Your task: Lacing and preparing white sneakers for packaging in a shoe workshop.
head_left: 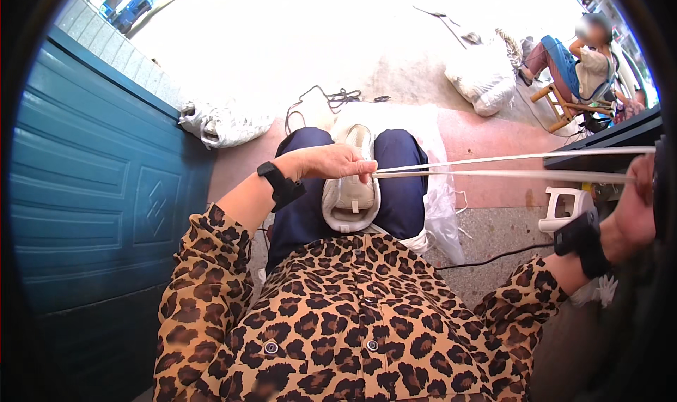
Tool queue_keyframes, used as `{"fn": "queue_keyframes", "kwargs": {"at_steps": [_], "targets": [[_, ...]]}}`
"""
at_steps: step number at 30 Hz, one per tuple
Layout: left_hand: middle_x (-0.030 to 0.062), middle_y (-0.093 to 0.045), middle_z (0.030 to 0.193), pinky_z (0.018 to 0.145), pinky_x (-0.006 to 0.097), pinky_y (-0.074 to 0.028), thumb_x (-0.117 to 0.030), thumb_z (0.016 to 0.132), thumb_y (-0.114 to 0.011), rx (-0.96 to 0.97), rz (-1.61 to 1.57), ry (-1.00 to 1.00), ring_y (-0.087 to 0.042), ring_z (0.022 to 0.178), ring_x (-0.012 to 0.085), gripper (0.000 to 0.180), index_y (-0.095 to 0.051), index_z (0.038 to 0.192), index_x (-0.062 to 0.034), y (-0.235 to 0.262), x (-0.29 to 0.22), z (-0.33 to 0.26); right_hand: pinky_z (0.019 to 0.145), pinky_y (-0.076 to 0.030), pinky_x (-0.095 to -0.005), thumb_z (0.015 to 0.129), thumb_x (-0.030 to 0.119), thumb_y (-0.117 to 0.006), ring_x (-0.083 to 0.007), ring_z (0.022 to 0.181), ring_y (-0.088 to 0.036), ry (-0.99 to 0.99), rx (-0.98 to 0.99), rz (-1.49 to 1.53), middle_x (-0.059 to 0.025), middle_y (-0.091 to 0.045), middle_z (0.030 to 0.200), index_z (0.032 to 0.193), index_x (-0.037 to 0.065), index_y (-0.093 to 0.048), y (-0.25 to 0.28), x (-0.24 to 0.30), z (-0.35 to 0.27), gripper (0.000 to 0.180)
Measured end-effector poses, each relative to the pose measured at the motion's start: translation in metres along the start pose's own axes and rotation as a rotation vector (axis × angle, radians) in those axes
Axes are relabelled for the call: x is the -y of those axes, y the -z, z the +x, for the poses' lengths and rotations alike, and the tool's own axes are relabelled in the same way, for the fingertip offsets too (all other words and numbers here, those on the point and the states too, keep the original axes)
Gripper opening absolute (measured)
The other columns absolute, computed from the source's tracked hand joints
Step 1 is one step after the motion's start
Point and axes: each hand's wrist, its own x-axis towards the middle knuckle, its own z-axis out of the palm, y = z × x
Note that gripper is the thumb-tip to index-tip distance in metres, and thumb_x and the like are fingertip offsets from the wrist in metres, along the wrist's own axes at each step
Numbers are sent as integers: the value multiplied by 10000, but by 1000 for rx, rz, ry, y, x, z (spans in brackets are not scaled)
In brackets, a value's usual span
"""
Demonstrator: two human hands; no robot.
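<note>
A pale beige shoe (350,194) is held upright between my knees, its opening toward me. Two strands of a flat white shoelace (508,168) run taut from the shoe's front out to the right. My left hand (331,163) lies over the shoe, thumb and fingers pinched on the lace where it leaves the shoe. Far to the right, my right hand (637,201) is closed around the lace's other end, partly cut off by the dark rim of the picture.
A blue panelled door (92,169) stands at my left. White sacks (229,125) lie ahead, with a black cord (342,97) between them. Clear plastic (442,211) hangs by my right knee. A white plastic stool (564,210) is near my right hand. Another person (582,70) sits far right.
</note>
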Motion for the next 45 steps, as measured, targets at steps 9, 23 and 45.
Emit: {"fn": "queue_keyframes", "kwargs": {"at_steps": [9,23,45], "targets": [[-4,-407,613,735,334,-453,-155,895,-493,-499,-951,-475,-432,598,132,211,-468,695,-91,137,-3,-97,494,-330,-144,910,174,-455,-21,599,-415,-578,-424,-912,32,-518,717,1011,65,-578,53,-167,-48,193],[-24,-459,584,426,181,-319,31,758,-468,-1015,-459,155,-389,466,39,521,-382,1270,-6,82,48,-99,683,-448,-363,709,58,-563,-270,800,-533,-461,461,-1491,-129,-556,777,733,26,-604,-38,-327,-130,57],[106,-568,734,657,406,-434,-216,706,-640,-661,670,175,-549,769,296,149,-625,687,-69,-56,27,-12,747,-423,-373,716,-21,-492,-349,813,-519,-399,518,-1123,-155,-554,748,927,24,-472,-33,-352,-124,218]]}}
